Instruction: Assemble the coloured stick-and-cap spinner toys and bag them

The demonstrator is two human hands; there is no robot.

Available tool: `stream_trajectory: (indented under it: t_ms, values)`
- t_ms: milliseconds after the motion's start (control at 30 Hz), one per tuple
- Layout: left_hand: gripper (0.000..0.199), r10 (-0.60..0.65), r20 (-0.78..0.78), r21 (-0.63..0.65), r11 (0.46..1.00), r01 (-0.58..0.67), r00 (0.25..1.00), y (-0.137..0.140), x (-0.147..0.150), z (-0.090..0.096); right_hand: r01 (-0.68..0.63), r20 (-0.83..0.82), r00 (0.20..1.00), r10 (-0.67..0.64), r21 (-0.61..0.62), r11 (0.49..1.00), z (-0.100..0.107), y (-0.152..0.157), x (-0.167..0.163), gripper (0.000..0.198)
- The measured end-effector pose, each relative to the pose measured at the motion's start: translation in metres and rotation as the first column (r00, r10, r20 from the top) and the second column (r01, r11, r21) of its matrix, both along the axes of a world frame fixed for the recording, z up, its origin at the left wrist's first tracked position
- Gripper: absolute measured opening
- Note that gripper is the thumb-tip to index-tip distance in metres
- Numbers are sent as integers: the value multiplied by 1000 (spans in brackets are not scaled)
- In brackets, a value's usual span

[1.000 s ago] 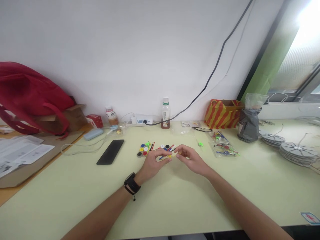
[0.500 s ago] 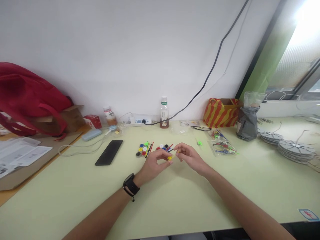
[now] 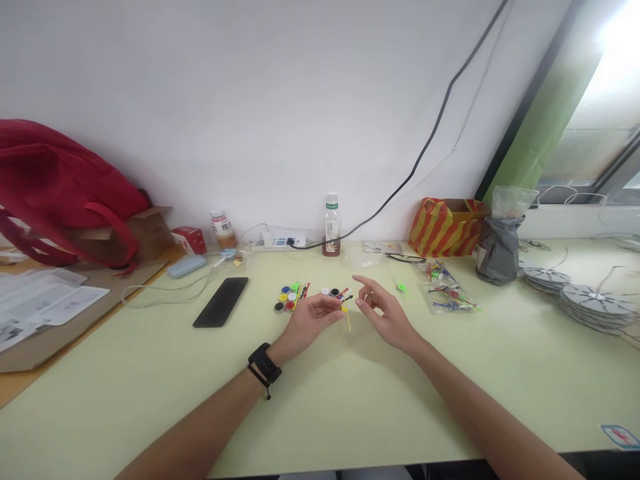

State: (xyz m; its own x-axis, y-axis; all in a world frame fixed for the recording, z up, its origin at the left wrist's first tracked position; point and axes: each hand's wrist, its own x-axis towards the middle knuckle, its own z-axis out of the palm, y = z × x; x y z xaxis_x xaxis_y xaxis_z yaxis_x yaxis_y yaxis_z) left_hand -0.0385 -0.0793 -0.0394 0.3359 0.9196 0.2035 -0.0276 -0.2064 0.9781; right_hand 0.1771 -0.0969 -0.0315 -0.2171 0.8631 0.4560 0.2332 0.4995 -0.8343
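Between the thumb and fingers of my left hand (image 3: 314, 321) is a small yellow plastic piece (image 3: 345, 309), with a thin yellow stick (image 3: 349, 324) pointing down from it. My right hand (image 3: 387, 317) is just to the right, its index finger stretched out and nothing visible in it. A gap separates its fingertips from the yellow piece. Behind my left hand lie coloured round discs (image 3: 285, 298) and thin coloured sticks (image 3: 301, 291). A second group of discs (image 3: 335, 292) is partly hidden by that hand.
A black phone (image 3: 221, 302) lies to the left. Right of my hands are a green piece (image 3: 401, 288) and clear bags of coloured parts (image 3: 448, 295). A drink bottle (image 3: 331, 227) stands by the wall. Stacked grey discs (image 3: 597, 303) sit at the far right.
My right hand has come away from the yellow piece and its fingers have spread. The thin yellow stick now shows pointing down below my left fingertips. The camera view has shifted slightly.
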Motion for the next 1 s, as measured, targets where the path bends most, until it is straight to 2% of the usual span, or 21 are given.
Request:
stream_trajectory:
  t_ms: [67,133,200,267,333,433,567,733,900,1000]
  values:
    - [32,8,11,-1,1000,-8,1000,2,-1,-1,-12,-21,1000,11,-37,999,2,-2,-1,42]
    - [32,13,23,4,1000,-13,1000,3,-3,-3,-74,2,997,74,-82,994,4,-3,-1,30]
    - [31,19,35,9,1000,-20,999,4,-3,-4,-139,26,989,143,-129,982,5,-2,-1,51]
    - [30,27,38,10,1000,-28,999,4,-3,-4,-143,3,989,146,-174,974,4,-1,0,61]
    - [30,34,37,10,999,-34,999,3,-3,-3,-115,-57,993,105,-219,969,4,1,-1,54]
    - [30,33,36,14,999,-34,999,2,-2,-2,-154,-156,981,116,-263,952,3,0,-5,35]
    - [29,19,34,10,1000,-19,999,1,-1,-2,-219,-176,968,180,-241,945,2,-2,-9,34]
    - [27,1,37,10,1000,-1,999,1,-1,-3,-147,-17,989,147,-177,973,0,-1,-7,30]
    - [27,-36,37,19,999,36,999,-3,1,-2,-174,-14,985,174,-179,968,-5,0,-9,29]
    - [35,-1,-59,81,997,5,998,-3,1,0,-116,19,993,119,-123,986,-5,1,-7,29]
